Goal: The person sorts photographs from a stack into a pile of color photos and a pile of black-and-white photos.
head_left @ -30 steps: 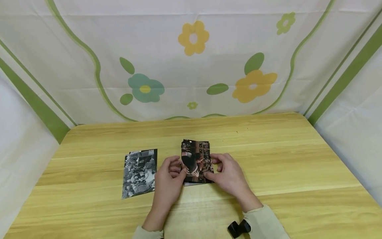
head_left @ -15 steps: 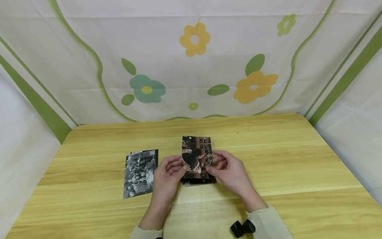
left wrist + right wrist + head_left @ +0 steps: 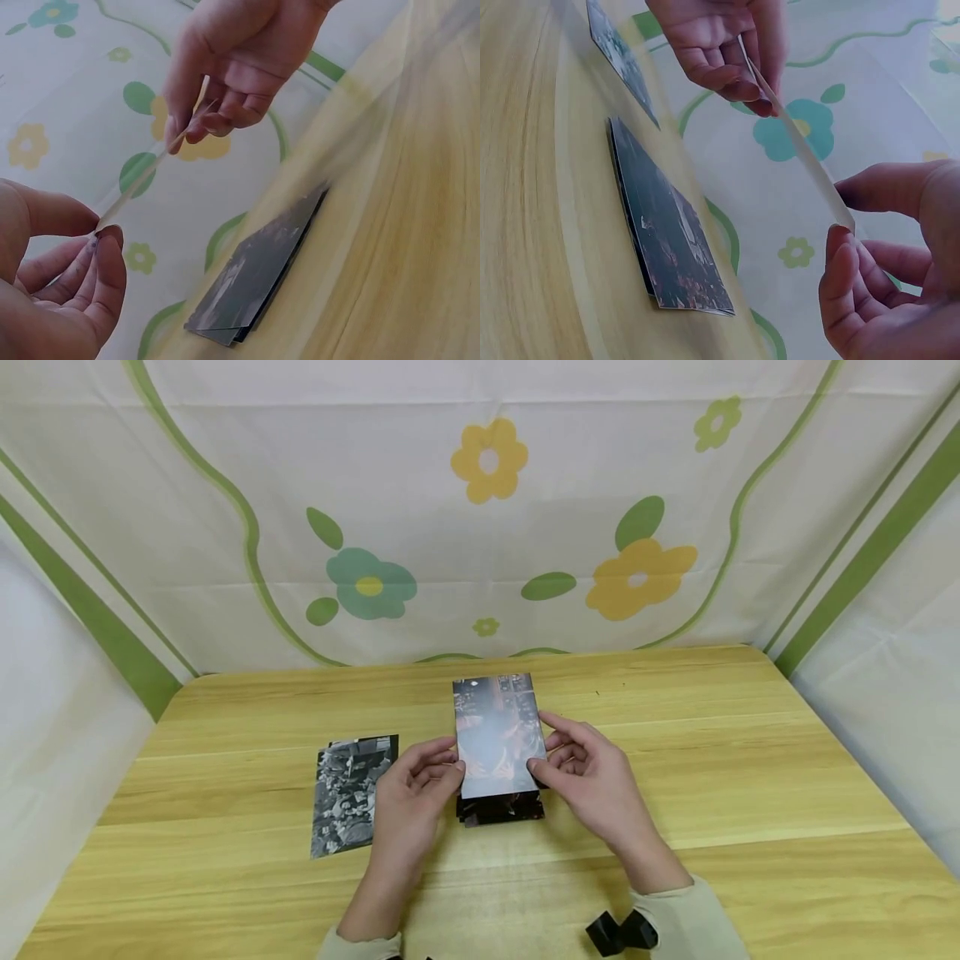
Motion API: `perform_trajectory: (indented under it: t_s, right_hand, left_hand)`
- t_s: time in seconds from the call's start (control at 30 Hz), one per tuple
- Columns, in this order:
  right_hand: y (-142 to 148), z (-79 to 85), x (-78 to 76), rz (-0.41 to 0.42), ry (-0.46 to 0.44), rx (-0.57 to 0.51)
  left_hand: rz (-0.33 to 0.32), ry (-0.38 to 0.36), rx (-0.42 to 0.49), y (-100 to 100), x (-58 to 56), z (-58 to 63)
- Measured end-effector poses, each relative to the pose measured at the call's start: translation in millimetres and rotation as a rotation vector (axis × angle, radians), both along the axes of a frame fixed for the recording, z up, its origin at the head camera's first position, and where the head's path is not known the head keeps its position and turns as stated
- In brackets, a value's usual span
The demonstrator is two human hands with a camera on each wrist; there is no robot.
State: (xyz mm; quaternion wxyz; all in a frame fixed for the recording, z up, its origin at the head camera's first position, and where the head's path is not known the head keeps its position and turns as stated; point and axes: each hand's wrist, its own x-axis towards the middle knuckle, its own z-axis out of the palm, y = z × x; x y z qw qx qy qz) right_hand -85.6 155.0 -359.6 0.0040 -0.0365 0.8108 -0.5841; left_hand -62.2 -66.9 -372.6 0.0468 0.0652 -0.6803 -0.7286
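Both hands hold up one glossy photo print [image 3: 497,739], its face washed out by glare in the head view. My left hand [image 3: 414,789] pinches its left edge between thumb and fingers; my right hand [image 3: 588,777] pinches the right edge the same way. From the wrist views the print [image 3: 810,161] appears nearly edge-on, clear above the table. Beneath it lies a stack of dark photos [image 3: 671,232], slightly uneven at the edges. Left of the left hand, a black-and-white photo of a crowd [image 3: 348,793] rests on top of another print.
The wooden table [image 3: 750,777] runs back to a white cloth [image 3: 420,460] printed with flowers, with more cloth at both sides. A black device [image 3: 621,935] sits at the right sleeve's cuff [image 3: 690,918].
Both hands have lifted the top colour photo off the stack and tilted it, so glare now covers its picture. The stack below has come into view. The black-and-white photo stays put.
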Motion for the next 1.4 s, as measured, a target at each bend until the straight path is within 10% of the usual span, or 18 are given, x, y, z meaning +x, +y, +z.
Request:
perform_trajectory:
  t_s: [0.5, 0.77, 1.1, 1.4]
  right_hand:
    - [9.5, -2.7, -2.0, -0.01, -0.038, 0.043]
    - [64.0, -9.7, -1.0, -0.082, -0.064, 0.203]
    - [143.4, -16.3, 12.1, -0.171, -0.137, 0.4]
    - [173.2, -23.2, 15.8, -0.171, -0.132, 0.454]
  left_hand:
    - [-0.028, -0.055, -0.072, 9.0, -3.8, -4.0]
    - [-0.224, -0.068, -0.149, 52.9, -10.4, -13.5]
    - [-0.455, -0.126, 0.0, 113.2, -21.5, -9.0]
    - [-0.514, -0.163, 0.007, 134.7, -24.7, -7.6]
